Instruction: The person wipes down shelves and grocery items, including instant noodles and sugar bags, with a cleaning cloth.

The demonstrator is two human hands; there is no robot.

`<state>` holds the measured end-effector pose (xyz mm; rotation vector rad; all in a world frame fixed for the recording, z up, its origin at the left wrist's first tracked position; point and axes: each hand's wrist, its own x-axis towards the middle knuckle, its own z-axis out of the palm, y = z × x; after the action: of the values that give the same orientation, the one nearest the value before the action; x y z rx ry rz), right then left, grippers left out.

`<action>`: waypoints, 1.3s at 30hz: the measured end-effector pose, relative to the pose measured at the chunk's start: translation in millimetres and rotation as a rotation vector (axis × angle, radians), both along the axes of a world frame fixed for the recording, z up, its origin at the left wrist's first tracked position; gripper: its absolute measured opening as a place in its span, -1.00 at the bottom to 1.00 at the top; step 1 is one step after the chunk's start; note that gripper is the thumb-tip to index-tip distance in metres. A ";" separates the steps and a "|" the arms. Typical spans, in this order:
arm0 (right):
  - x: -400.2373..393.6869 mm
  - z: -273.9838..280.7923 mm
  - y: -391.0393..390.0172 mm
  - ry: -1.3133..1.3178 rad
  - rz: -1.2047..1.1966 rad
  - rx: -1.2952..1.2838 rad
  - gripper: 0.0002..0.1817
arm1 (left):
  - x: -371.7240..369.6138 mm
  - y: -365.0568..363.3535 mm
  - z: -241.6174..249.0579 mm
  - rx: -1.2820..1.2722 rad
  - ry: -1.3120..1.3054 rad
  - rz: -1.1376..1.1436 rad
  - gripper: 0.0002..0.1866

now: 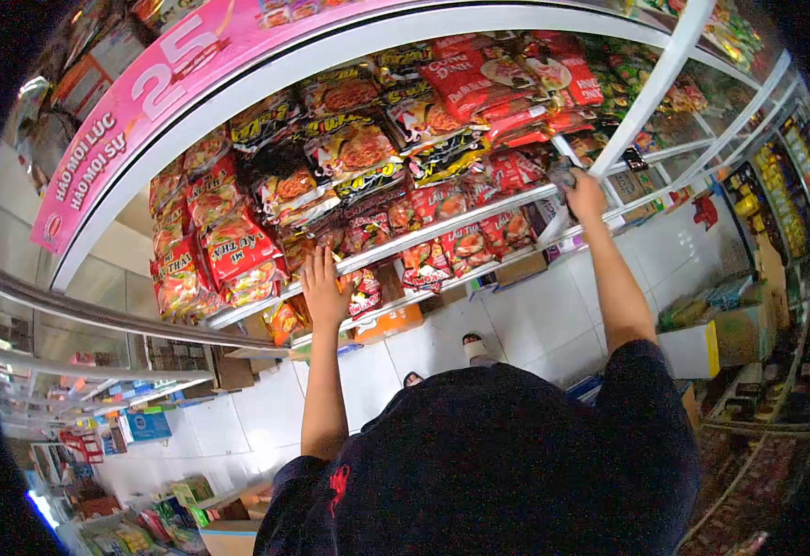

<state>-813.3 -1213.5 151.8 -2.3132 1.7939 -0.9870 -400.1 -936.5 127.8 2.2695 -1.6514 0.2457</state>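
Observation:
My left hand (326, 289) lies with fingers stretched out over the white front rail of the shelf (433, 232), near dark noodle packets. My right hand (584, 196) is closed around a bunched dark grey cloth (562, 174), pressed to the white frame where the rail meets an upright post (650, 93). Behind the rail are stacked instant noodle packets: red-and-white ones (236, 246) at the left, black-and-yellow ones (354, 148) in the middle, and bright red ones (483, 79) at the upper right. Part of the cloth is hidden by my fingers.
A pink price banner (136, 102) runs along the upper shelf at the left. Below the rail sit more packets and an orange box (388, 322). Cartons (729, 338) stand on the white tiled floor (534, 324) at the right, beside shelves of goods (784, 195).

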 end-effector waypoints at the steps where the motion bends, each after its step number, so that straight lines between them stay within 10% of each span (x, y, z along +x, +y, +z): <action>1: 20.5 0.1 10.1 -0.005 -0.027 0.043 -0.68 | 1.6 0.4 -0.8 0.004 0.005 0.007 -0.17; 3: 76.6 -27.5 26.6 -0.048 0.149 -0.251 -0.74 | 0.5 -1.1 -3.8 -0.033 0.005 0.001 -0.18; 4: 110.1 -8.3 57.6 -0.063 0.173 0.174 -0.73 | -0.9 -0.6 -1.9 -0.024 0.004 0.012 -0.18; 9: 172.6 -1.6 104.0 -0.149 0.598 -0.032 -0.63 | -4.9 4.3 2.8 -0.070 -0.050 0.008 -0.27; 19: 36.2 -14.8 -27.0 0.212 0.060 -0.102 -0.67 | 4.0 -9.7 -36.5 -0.247 -0.107 0.092 -0.39; 26: 104.7 -14.6 38.5 0.037 0.466 -0.085 -0.55 | 25.6 -16.0 -78.4 -0.375 -0.309 0.070 -0.46; 33: 33.1 -11.9 -50.5 0.017 0.082 0.002 -0.65 | 24.7 -18.4 -76.3 -0.438 -0.322 0.065 -0.54; 39: 98.3 -3.7 24.0 0.022 0.493 -0.027 -0.48 | 23.0 -16.8 -73.9 -0.411 -0.343 0.096 -0.60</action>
<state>-715.0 -1189.5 148.2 -2.5955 1.1202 -0.9019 -377.0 -953.3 53.9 2.0691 -1.4682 0.9506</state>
